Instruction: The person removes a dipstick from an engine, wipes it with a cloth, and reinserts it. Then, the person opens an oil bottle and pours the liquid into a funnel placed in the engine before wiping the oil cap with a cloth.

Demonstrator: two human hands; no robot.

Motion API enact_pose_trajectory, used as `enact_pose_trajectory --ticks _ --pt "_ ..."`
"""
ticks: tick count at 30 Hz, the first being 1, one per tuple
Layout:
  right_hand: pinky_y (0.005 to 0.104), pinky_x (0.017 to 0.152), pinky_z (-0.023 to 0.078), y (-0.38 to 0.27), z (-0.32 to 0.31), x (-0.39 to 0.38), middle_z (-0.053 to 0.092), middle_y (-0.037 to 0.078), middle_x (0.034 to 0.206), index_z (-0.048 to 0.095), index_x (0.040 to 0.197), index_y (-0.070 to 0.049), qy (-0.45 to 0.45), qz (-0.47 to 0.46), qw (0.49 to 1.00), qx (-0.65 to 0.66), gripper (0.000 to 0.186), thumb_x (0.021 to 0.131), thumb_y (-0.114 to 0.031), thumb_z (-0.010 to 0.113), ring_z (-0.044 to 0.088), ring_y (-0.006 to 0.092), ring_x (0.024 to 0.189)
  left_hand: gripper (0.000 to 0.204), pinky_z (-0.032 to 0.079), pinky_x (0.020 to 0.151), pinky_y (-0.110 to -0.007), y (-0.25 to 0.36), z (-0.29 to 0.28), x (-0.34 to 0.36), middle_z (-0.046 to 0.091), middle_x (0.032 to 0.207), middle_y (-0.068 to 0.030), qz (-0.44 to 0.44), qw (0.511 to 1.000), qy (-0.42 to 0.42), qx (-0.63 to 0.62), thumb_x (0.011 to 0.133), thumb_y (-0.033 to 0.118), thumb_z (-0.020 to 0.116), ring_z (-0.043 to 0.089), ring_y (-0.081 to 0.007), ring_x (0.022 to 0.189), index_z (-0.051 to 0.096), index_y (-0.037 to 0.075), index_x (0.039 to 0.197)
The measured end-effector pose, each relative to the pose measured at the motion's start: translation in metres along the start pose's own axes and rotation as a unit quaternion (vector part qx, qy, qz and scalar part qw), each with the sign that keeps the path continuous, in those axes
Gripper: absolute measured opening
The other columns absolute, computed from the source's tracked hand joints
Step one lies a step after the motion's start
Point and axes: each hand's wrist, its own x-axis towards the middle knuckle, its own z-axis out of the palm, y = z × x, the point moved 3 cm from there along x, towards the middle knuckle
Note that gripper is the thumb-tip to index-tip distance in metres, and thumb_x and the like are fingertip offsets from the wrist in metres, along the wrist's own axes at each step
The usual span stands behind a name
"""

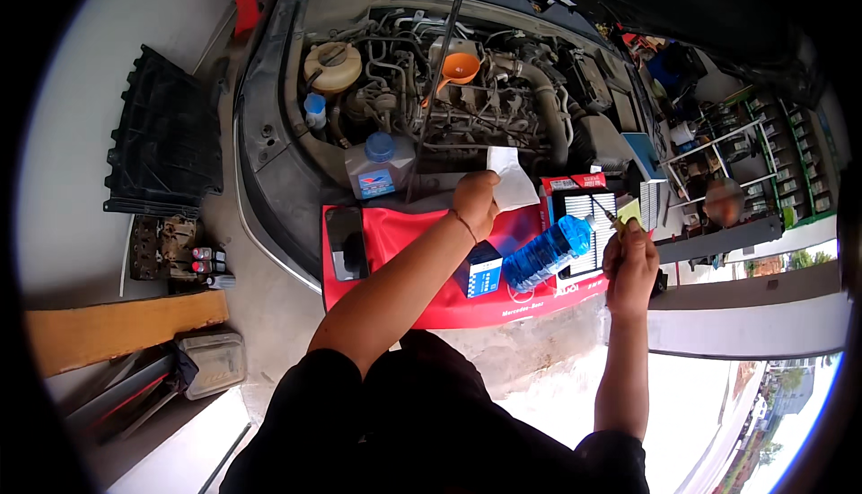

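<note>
My left hand (476, 202) is closed on a folded white paper wipe (512, 180), held over the front edge of the engine bay. My right hand (632, 265) grips a thin-shafted tool (609, 214) with a yellowish handle; its exact kind is too small to make out. The shaft points up and left, over a pleated air filter (584, 259). Below the shaft, a clear bottle of blue liquid (549, 251) lies tilted on a red fender cover (404, 287). Between my arms sits a small blue-and-white box (482, 271).
An orange funnel (460, 68) rests on the engine (476, 112). A grey jug with a blue cap (380, 166) stands at the bay's front left, near a coolant tank (332, 67). The hood prop rod (440, 72) crosses the bay. A phone (345, 241) lies on the cover.
</note>
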Motion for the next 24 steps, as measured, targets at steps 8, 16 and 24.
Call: enact_pose_trajectory --ticks 8,16,24 --pt "0.0260 0.060 0.038 0.103 0.005 -0.099 0.053 0.008 0.075 0.041 0.078 -0.008 0.061 -0.086 0.983 0.151 0.037 0.105 -0.033 0.039 0.046 0.0124 0.064 0.040 0.041 0.106 -0.044 -0.041 0.101 -0.104 0.059 0.128 -0.0141 -0.062 0.955 -0.280 -0.073 0.094 0.015 0.044 0.055 -0.0265 0.121 0.050 0.000 0.130" --pt "0.0284 0.075 0.045 0.125 -0.036 -0.085 0.056 0.007 0.095 0.055 0.111 0.003 -0.015 -0.140 0.976 0.167 0.038 0.106 -0.032 0.040 0.054 0.0139 0.083 0.029 0.051 0.091 -0.036 -0.104 0.143 -0.137 0.064 0.112 -0.0103 0.123 0.930 -0.256 0.235 0.099 0.017 0.057 0.063 -0.0206 0.103 0.057 -0.001 0.122" --pt "0.0310 0.082 0.048 0.159 -0.089 -0.096 0.059 0.012 0.110 0.054 0.119 0.004 -0.108 -0.108 0.951 0.268 0.041 0.105 -0.032 0.042 0.059 0.0177 0.089 0.024 0.057 0.075 -0.033 -0.087 0.221 -0.113 0.069 0.097 -0.0086 0.253 0.911 -0.196 0.261 0.097 0.020 0.061 0.069 -0.0184 0.085 0.062 -0.001 0.108"
